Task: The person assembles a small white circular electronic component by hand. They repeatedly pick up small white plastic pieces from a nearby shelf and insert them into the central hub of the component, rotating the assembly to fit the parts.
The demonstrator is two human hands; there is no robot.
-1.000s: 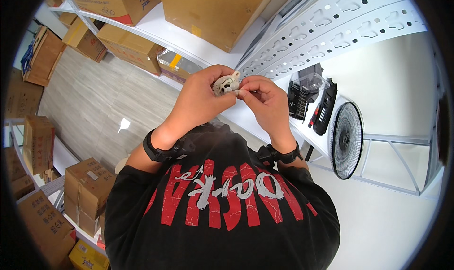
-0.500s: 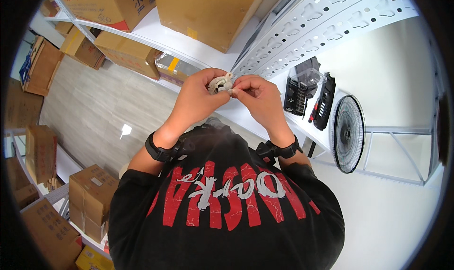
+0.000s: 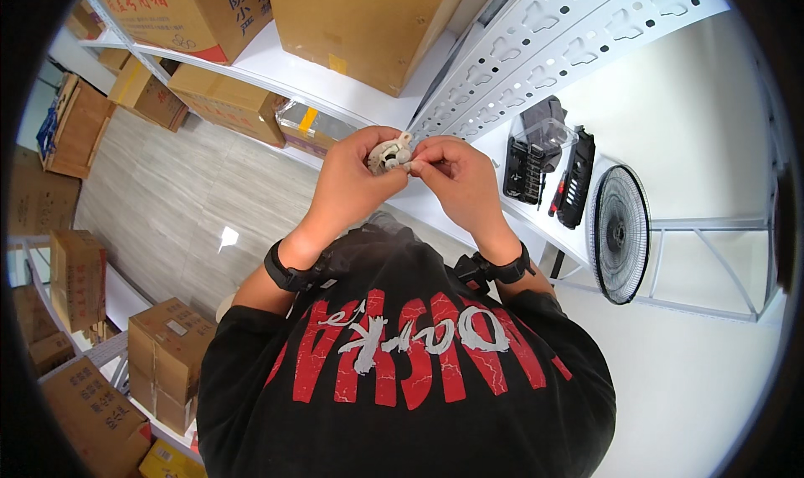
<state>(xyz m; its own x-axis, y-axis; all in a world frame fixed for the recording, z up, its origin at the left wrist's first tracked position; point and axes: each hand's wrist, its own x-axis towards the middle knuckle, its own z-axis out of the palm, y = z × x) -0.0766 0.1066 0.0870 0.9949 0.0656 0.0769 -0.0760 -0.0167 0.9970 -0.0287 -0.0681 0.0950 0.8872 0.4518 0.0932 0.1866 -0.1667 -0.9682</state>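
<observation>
In front of my chest I hold a small off-white round plastic part (image 3: 388, 154) with a dark hole in its middle and a small lug at its top. My left hand (image 3: 345, 181) is wrapped round its left side, the thumb pressed along the near edge. The fingertips and thumb of my right hand (image 3: 462, 177) pinch together at the part's right edge. Whether a separate small piece sits between those fingertips is hidden. Both wrists wear black straps with small devices.
On the white surface to the right lie a black tool-bit case (image 3: 523, 172) with a clear lid, a long black slotted case (image 3: 574, 178) and a round black fan grille (image 3: 621, 233). A perforated white shelf post (image 3: 536, 47) slants ahead. Cardboard boxes (image 3: 356, 26) fill shelves ahead and left.
My hands keep almost the same grip on the part, with only slight finger movement. The whole view has shifted a little.
</observation>
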